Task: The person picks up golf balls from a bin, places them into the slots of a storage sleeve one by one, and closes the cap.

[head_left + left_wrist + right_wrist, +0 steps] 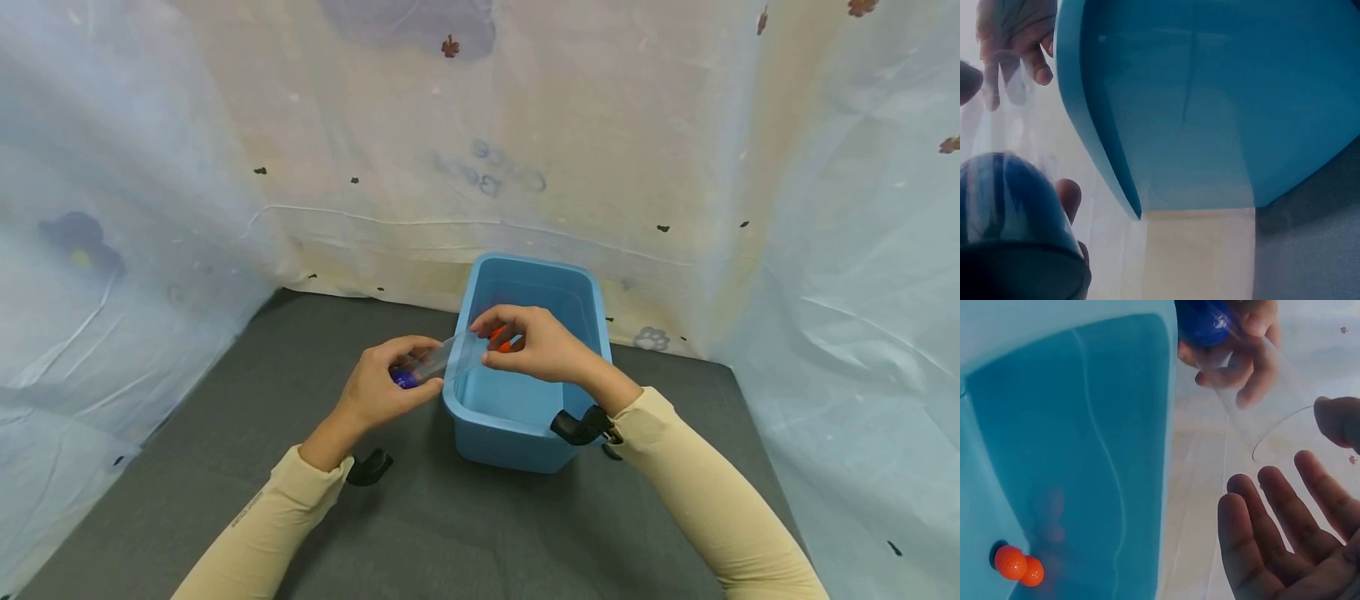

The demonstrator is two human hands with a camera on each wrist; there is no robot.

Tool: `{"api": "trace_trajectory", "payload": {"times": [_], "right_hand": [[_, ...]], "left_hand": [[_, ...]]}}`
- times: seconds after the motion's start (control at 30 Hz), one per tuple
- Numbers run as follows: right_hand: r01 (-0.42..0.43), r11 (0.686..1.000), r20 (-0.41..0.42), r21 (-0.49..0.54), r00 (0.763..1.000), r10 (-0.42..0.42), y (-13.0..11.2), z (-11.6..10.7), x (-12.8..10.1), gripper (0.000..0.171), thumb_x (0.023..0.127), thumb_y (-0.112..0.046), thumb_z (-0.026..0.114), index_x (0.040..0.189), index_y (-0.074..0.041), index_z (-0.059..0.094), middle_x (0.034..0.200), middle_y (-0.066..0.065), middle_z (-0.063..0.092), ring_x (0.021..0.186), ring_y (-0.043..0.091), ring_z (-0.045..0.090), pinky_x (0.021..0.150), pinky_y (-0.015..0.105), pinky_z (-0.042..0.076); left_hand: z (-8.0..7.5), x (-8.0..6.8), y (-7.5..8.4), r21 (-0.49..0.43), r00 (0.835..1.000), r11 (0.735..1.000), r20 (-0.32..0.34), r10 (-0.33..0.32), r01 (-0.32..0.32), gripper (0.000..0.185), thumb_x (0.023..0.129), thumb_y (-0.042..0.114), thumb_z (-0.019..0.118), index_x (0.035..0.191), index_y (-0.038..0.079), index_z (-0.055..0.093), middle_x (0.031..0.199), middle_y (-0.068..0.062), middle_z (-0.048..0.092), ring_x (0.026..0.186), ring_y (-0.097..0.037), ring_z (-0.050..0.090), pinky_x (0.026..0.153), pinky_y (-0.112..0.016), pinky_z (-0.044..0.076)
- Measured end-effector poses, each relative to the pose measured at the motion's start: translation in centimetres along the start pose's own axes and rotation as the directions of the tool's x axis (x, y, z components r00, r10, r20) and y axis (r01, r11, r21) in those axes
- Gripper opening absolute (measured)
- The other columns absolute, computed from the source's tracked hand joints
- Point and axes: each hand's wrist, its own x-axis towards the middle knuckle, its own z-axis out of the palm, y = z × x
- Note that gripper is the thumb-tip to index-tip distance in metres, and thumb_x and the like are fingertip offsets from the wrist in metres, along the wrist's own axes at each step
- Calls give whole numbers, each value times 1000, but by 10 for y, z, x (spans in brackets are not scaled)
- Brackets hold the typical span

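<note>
A clear plastic tube (445, 357) lies tilted over the left rim of a blue bin (510, 446), gripped by my left hand (367, 385) around its lower end. Inside that end sits a blue ball (403, 379), large at the lower left of the left wrist view. My right hand (551, 346) is at the tube's other end, over the bin. In the right wrist view its fingers (1244, 537) are spread and fairly straight, and the thumb is at or very near the tube's rim. Two orange balls (1010, 562) lie in the bin, partly hidden by my right hand in the head view.
The bin stands on a dark grey cloth-covered table (300, 358). Behind and on both sides hang pale patterned curtains (420, 167). Black wrist mounts (581, 425) stick out beneath my wrists, the right one over the bin's near rim.
</note>
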Motion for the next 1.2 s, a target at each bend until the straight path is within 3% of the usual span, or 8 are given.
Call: {"api": "trace_trajectory", "payload": {"times": [0.2, 0.53, 1.0, 1.2], "right_hand": [[-11, 1000, -28, -12, 1000, 11, 10, -5, 8, 33, 85, -16, 72, 117, -12, 64, 112, 3, 68, 94, 19, 68, 76, 31, 58], [-86, 994, -50, -66, 995, 83, 37, -9, 33, 31, 86, -21, 71, 116, -13, 65, 112, 5, 68, 98, 24, 67, 80, 37, 56], [-257, 961, -9, -100, 966, 257, 82, -3, 69, 31, 87, -21, 69, 117, -14, 65, 121, 12, 63, 107, 24, 65, 86, 36, 55], [-289, 947, 18, -138, 956, 294, 102, -1, 75, 40, 87, -22, 69, 125, -11, 61, 126, 15, 61, 112, 27, 61, 90, 41, 53]], "left_hand": [[-4, -2, -6, -14, 999, 999, -22, -44, 43, 39, 78, 22, 79, 114, 19, 67, 99, -4, 68, 77, -16, 61, 69, -32, 54], [-5, -5, -14, -2, 998, 999, -40, -41, 41, 38, 77, 21, 80, 113, 18, 67, 97, -3, 69, 73, -14, 60, 66, -27, 53], [-6, -10, -18, -7, 998, 999, -41, -45, 45, 38, 77, 19, 80, 113, 15, 67, 96, -3, 68, 70, -15, 60, 60, -26, 52], [-5, -13, -18, -11, 997, 998, -41, -59, 58, 39, 77, 18, 80, 113, 14, 67, 96, -5, 68, 70, -13, 61, 61, -25, 53]]}}
